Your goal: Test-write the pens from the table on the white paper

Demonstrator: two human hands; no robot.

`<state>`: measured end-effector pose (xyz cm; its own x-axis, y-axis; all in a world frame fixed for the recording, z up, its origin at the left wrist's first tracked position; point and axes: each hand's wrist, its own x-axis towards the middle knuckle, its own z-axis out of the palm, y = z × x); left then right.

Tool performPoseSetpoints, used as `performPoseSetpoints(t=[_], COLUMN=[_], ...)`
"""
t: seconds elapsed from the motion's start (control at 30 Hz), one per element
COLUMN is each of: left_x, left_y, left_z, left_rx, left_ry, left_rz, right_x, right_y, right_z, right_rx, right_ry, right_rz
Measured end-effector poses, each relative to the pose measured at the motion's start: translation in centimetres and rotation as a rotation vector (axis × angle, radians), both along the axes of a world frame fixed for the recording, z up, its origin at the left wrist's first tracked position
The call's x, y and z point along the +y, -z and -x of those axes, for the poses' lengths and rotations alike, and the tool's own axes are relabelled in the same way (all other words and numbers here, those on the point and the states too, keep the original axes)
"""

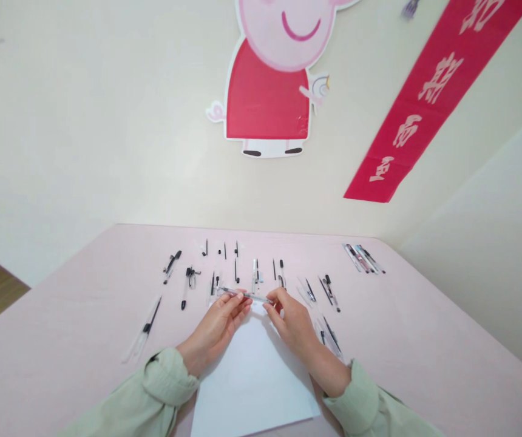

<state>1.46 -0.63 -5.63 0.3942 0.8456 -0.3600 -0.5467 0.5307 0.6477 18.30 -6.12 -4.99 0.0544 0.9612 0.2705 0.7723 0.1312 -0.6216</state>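
Both of my hands hold one clear pen (245, 295) level above the top edge of a white sheet of paper (254, 376). My left hand (218, 328) pinches the pen near its left end with the fingers closed. My right hand (294, 321) grips the pen's right end, fingers curled around it. Both sleeves are pale green. Several pens and loose pen parts (236, 272) lie in a row on the pink table (61, 328) just beyond my hands.
A small group of finished pens (363, 258) lies at the table's far right. A pen (144, 331) lies alone at the left. More pen parts (329, 334) sit by my right wrist. A cartoon pig cutout (270, 79) and a red banner (429, 97) hang on the wall behind.
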Motion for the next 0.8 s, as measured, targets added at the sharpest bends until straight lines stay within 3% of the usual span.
performPoseSetpoints(t=[0.27, 0.8], left_x=[-0.20, -0.12], left_y=[-0.34, -0.09], left_z=[0.02, 0.03], left_rx=[0.011, 0.001], left_ry=[0.023, 0.046], left_rz=[-0.021, -0.033], right_x=[0.26, 0.21], right_y=[-0.12, 0.06], right_z=[-0.17, -0.22], right_rx=[-0.067, 0.053], right_ry=[-0.005, -0.019], right_rz=[0.059, 0.109])
